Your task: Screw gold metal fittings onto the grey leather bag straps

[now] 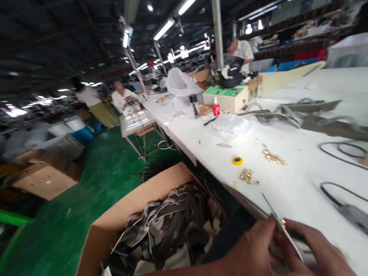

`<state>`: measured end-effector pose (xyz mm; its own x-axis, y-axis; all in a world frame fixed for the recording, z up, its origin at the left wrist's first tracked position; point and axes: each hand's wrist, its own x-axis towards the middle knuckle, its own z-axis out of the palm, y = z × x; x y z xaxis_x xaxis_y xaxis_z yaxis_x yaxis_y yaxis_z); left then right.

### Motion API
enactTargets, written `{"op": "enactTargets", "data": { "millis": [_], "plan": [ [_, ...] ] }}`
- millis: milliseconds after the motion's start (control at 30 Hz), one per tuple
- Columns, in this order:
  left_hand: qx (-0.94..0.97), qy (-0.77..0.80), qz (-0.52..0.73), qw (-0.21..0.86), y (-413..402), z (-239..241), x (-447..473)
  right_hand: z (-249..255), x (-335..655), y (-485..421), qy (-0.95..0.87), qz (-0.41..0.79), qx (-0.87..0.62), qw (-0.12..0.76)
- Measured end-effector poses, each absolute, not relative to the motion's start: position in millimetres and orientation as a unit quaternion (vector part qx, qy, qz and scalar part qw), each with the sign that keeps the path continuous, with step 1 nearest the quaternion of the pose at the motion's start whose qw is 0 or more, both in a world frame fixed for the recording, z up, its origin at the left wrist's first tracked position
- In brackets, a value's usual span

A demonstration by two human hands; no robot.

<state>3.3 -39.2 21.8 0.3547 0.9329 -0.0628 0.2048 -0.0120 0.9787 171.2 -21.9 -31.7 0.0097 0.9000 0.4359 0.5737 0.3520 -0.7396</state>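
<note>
Close together at the table's front edge, my two hands hold a thin flat strip (271,205) seen nearly edge-on. Its pointed end sticks out up and to the left. Fingers of my left hand (255,264) pinch the strip from the near side. On the far side, my right hand (334,266) has its fingers bent around the same piece. A small gold-coloured metal bit (283,222) shows at the strip by the fingertips. Beyond the hands lie a pile of small gold metal fittings (249,176), a second scatter of gold fittings (274,157) and a yellow ring-shaped roll (237,161).
A cardboard box (96,240) full of dark leather-like scraps (170,228) stands below the table's left edge. The white table (295,182) carries a grey bar-shaped device (365,222) with black cable, a red bottle (216,108) and a green-topped machine (226,100). Co-workers are farther back.
</note>
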Motion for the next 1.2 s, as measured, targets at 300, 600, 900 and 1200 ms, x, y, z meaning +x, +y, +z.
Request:
{"op": "enactTargets", "data": {
  "millis": [300,600,900,1200],
  "plan": [
    [0.672,0.445,0.431,0.406,19,-22,10,-13,194,-31,-0.412,0.543,-0.575,0.453],
    [0.457,0.393,0.393,0.694,54,-37,43,-23,213,-24,-0.230,0.645,-0.521,0.509],
    [0.644,0.423,0.323,0.549,67,-28,45,-28,223,-19,-0.222,0.641,-0.553,0.483],
    [0.648,0.437,0.204,0.589,98,-44,67,-27,260,11,-0.345,0.578,-0.670,0.312]
  ]
}}
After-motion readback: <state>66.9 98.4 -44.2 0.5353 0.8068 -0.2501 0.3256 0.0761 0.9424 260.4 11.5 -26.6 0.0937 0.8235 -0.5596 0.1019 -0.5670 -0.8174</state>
